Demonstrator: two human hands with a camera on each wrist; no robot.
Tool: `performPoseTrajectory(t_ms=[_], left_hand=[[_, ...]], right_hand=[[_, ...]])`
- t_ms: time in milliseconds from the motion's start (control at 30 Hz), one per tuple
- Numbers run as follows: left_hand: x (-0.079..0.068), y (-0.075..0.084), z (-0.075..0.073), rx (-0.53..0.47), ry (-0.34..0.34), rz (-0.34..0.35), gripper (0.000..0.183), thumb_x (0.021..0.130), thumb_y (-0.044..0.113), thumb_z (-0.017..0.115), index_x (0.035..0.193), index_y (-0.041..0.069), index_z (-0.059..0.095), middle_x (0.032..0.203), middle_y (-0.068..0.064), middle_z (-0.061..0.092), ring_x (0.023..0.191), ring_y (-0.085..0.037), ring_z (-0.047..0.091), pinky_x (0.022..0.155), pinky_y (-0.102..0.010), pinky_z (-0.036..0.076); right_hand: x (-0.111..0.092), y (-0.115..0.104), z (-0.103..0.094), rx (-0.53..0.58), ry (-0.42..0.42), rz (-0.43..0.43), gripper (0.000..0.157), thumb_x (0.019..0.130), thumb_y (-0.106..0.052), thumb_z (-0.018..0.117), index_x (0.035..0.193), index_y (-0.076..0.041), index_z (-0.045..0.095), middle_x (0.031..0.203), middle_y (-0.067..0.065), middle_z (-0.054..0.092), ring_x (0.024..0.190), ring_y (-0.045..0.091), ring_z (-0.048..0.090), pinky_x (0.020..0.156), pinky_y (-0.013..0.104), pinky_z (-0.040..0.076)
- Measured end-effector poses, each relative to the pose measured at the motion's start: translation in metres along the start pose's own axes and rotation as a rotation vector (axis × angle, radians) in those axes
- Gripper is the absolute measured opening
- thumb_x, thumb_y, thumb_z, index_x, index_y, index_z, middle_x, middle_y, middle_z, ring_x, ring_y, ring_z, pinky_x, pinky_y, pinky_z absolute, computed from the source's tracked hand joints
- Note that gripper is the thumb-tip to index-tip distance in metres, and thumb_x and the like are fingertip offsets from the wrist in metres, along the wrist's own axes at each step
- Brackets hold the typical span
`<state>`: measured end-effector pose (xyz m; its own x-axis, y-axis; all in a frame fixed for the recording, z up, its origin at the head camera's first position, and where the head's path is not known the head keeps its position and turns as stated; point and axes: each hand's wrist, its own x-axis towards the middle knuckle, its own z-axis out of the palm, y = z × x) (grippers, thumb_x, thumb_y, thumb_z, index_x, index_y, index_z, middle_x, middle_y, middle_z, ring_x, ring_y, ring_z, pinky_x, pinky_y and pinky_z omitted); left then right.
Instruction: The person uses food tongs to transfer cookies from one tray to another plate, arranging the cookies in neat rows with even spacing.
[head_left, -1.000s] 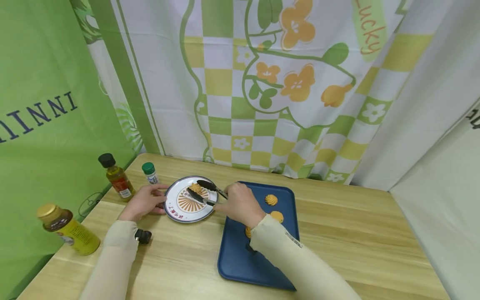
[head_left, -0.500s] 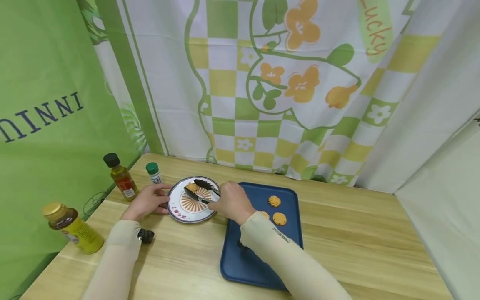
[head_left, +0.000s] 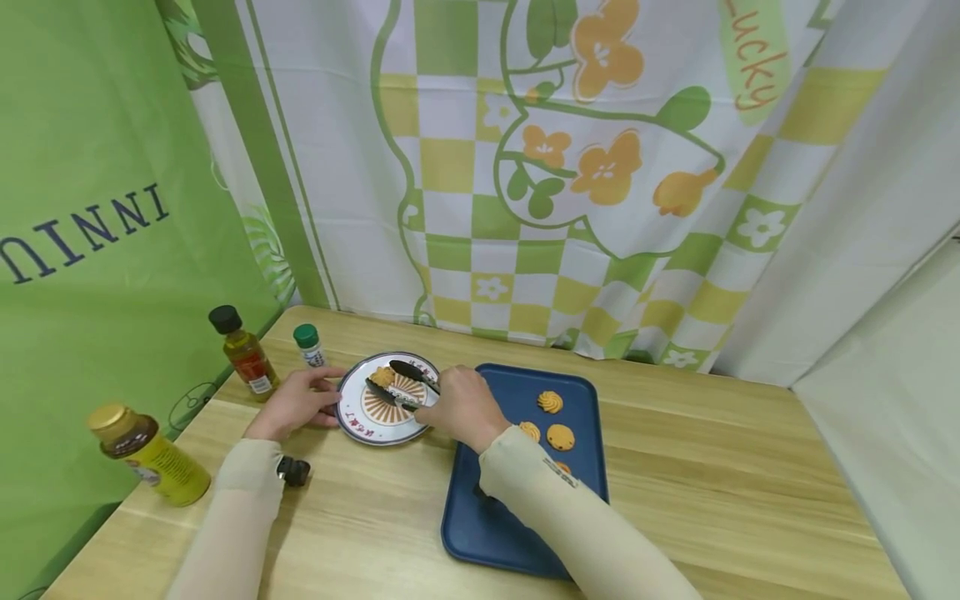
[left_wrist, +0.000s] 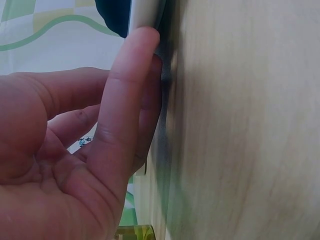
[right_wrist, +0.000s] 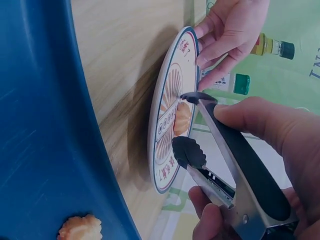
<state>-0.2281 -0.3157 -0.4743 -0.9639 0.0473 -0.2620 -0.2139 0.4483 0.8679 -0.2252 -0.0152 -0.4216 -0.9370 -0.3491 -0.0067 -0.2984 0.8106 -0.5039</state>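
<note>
Patterned green and white curtains (head_left: 465,179) hang behind a wooden table (head_left: 712,467) in the head view; a round white plate (head_left: 397,429) lies toward seven o'clock, with a golden cookie (head_left: 382,377) at the plate's own eleven; the left hand (head_left: 294,404) rests fairly straight fingers against the rim at nine; the right hand (head_left: 468,408) grips tongs (head_left: 408,371) from the plate's three, their tips apart on either side of the cookie; a blue tray (head_left: 480,537) bearing more cookies (head_left: 550,402) sits at four from the plate, an oil bottle (head_left: 247,360) and green-capped shaker (head_left: 309,343) near ten, a yellow bottle (head_left: 168,467) past eight.

Left wrist view: a straight left finger touches the plate's pale edge near twelve o'clock; wood grain fills three.

Right wrist view: the thumb presses one tong arm at three o'clock, fingers curled under the other at five; the cookie shows between the tips, though I cannot tell whether they touch it; handling it well probably means tips low, pressure gentle and even against crumbling, rim steadied without tilting.
</note>
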Motion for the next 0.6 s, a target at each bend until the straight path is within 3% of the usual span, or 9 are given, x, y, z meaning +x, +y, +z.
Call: performPoseTrajectory(t_ms=[433,533,600], left_hand=[[-0.001,0.003,0.000,0.010,-0.006,-0.004,0.057,0.114,-0.002,0.058,0.168,-0.005,0.042,0.136,-0.033,0.057,0.080,-0.014,0.073,0.073,-0.029,0.073],[-0.001,0.003,0.000,0.011,-0.007,-0.009,0.057,0.113,-0.002,0.058,0.168,-0.005,0.042,0.136,-0.032,0.058,0.080,-0.015,0.074,0.074,-0.029,0.073],[-0.002,0.004,0.000,0.016,-0.010,-0.009,0.057,0.113,-0.002,0.058,0.168,-0.005,0.042,0.135,-0.032,0.058,0.081,-0.016,0.074,0.074,-0.030,0.073]], right_hand=[[-0.018,0.012,-0.013,0.059,0.028,0.014,0.033,0.087,-0.030,0.090,0.074,-0.010,0.067,0.090,0.007,0.059,0.078,0.022,0.048,0.064,0.032,0.039],[-0.024,0.019,-0.016,0.072,0.033,0.008,0.029,0.086,-0.030,0.091,0.086,-0.004,0.078,0.097,0.012,0.067,0.083,0.025,0.056,0.068,0.036,0.048],[-0.029,0.023,-0.018,0.067,0.040,0.000,0.040,0.086,-0.034,0.094,0.105,0.000,0.083,0.108,0.015,0.073,0.093,0.030,0.065,0.077,0.042,0.059]])
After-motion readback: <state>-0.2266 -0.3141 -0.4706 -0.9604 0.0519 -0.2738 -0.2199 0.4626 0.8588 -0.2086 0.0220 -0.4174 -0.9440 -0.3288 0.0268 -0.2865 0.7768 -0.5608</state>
